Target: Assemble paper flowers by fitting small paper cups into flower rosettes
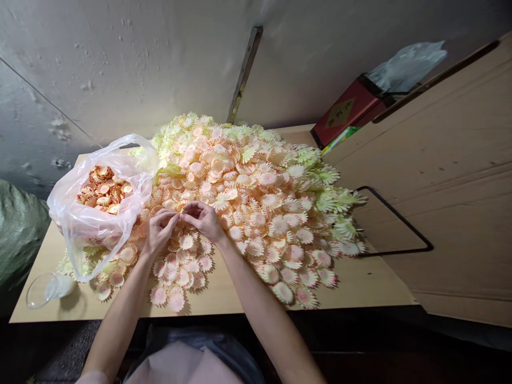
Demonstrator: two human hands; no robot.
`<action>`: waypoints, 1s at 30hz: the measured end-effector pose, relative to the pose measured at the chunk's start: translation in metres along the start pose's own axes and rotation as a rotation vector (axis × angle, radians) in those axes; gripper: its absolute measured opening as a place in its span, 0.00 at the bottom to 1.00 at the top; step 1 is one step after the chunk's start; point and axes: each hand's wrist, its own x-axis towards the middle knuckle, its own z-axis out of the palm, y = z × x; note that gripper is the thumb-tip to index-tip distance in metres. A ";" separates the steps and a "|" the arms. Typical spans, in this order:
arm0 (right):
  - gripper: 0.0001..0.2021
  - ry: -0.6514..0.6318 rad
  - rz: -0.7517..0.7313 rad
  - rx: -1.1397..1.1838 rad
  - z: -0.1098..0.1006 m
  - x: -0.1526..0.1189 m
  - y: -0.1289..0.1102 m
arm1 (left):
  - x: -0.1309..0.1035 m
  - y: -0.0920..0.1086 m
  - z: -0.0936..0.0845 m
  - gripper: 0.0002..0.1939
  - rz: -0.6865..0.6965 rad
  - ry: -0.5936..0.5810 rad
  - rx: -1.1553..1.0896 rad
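Note:
My left hand (pixel 161 229) and my right hand (pixel 203 220) meet over the front left of a big heap of artificial flower heads (pixel 256 186). Thumb and fingers are pinched together on each hand, and the fingertips almost touch. Whatever sits between them is too small and too hidden to make out. The flower heads are flat and frilly, pale pink and cream with red-tipped edges, greener at the back and right. Left of my hands stands an open white plastic bag (pixel 100 221), holding several smaller yellow flower pieces with red edges (pixel 104 189).
A clear cup (pixel 50 290) with white contents lies or leans at the front left of the wooden tabletop (pixel 132 310). At the right are a large cardboard sheet (pixel 448 186), a black metal loop (pixel 400 213) and a red box (pixel 346 112). A wall stands behind.

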 end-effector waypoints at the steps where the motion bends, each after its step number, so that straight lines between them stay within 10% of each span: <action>1: 0.15 -0.007 -0.003 0.001 0.000 0.000 0.000 | 0.000 -0.001 0.000 0.09 0.011 0.001 0.011; 16: 0.14 -0.040 0.025 0.027 -0.002 0.002 -0.004 | 0.000 -0.005 -0.001 0.09 -0.029 0.041 0.002; 30: 0.17 0.233 0.082 0.385 -0.014 0.008 -0.008 | 0.008 -0.018 -0.006 0.09 -0.210 0.422 -0.398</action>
